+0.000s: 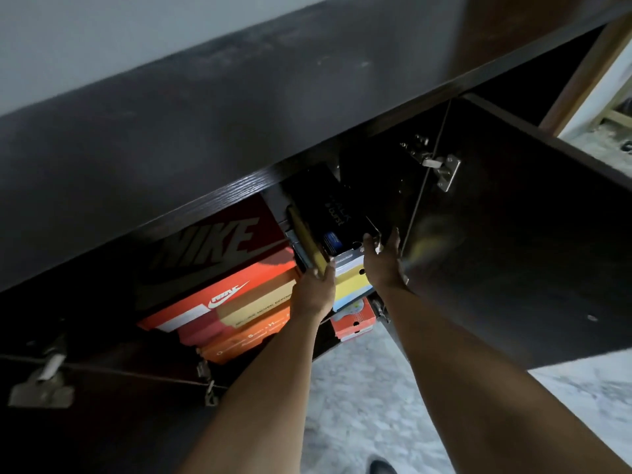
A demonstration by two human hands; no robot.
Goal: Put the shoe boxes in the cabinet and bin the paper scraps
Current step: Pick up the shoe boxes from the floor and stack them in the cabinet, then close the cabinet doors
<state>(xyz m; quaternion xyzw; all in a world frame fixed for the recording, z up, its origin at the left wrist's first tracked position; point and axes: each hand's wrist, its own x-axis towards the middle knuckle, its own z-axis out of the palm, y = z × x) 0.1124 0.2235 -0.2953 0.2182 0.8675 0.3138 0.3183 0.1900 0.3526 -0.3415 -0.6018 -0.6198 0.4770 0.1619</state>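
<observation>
I look down into a dark wooden cabinet (239, 107) with its doors swung open. A black shoe box (328, 213) lies on top of a yellow and light-blue box (352, 278) in the right compartment. My left hand (316, 289) holds the left near corner of that stack, fingers curled round its edge. My right hand (383, 261) presses against the stack's right side with fingers mostly straight. A red Nike box (219, 241) sits on orange boxes (232, 309) in the left compartment. No paper scraps are in view.
The right cabinet door (519, 241) stands open close beside my right arm, with a metal hinge (441, 165). The left door (85, 405) hangs open at lower left. A small red box (352, 319) sits under the stack. Pale speckled floor (369, 412) lies below.
</observation>
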